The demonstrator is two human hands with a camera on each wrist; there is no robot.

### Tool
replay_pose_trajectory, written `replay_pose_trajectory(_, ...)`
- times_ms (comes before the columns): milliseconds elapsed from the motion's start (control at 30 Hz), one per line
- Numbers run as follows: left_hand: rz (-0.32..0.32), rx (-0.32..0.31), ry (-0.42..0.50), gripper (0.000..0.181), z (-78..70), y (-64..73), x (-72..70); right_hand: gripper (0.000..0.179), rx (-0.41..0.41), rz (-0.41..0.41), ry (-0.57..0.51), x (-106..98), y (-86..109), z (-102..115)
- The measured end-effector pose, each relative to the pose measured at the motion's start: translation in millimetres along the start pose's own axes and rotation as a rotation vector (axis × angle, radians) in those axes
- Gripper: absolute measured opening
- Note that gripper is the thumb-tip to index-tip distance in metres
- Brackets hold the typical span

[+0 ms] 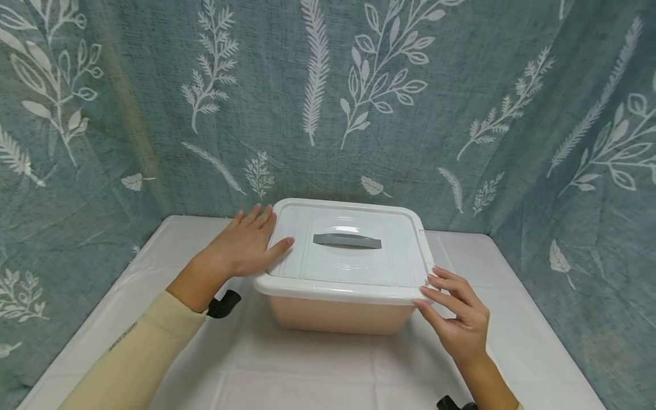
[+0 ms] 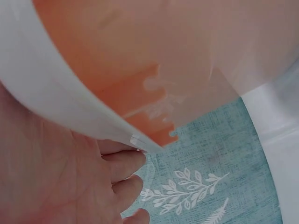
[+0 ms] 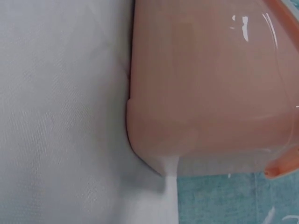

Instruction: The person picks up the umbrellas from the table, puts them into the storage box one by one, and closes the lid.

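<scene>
A peach plastic storage box (image 1: 338, 316) stands on the table with a white lid (image 1: 297, 256) over its top. A grey handle (image 1: 347, 241) lies across the middle of the lid. My left hand (image 1: 246, 242) rests along the lid's left edge with its fingers straight and the thumb over the top. In the left wrist view, the palm (image 2: 56, 172) lies against the white rim, and the box's orange underside edge shows below it. My right hand (image 1: 458, 313) touches the lid's front right corner with its fingertips, fingers slightly bent. The right wrist view shows only the box's side (image 3: 210, 84), no fingers.
A white cloth (image 1: 307, 376) covers the table under the box. Blue-green curtains (image 1: 277, 102) with white leaf prints hang behind and on both sides. Black wrist mounts (image 1: 224, 304) show near both wrists.
</scene>
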State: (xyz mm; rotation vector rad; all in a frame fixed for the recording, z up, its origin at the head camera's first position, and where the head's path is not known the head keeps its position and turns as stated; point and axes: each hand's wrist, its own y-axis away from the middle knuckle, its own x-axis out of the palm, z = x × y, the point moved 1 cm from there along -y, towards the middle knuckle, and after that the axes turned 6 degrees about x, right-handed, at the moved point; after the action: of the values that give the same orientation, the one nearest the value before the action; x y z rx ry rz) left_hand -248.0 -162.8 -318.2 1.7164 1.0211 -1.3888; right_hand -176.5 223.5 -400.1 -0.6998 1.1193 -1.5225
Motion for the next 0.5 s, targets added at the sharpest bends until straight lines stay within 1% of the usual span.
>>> replay_pose_trajectory(233, 0.007, -0.002, -0.008, 0.087, -2.3, -3.4, -2.0, 0.024, 0.02, -0.017, 0.011, 0.9, 2.0, -0.4)
replay_pose_trajectory(400, 0.014, 0.0, 0.008, 0.086, -1.9, -6.1, -2.0, 0.024, 0.008, -0.029, 0.02, 1.6, 1.2, -2.9)
replay_pose_trajectory(500, 0.019, -0.003, 0.019, 0.086, -0.9, -7.4, -2.3, 0.024, 0.018, -0.026, 0.028, 2.5, -0.1, -4.4)
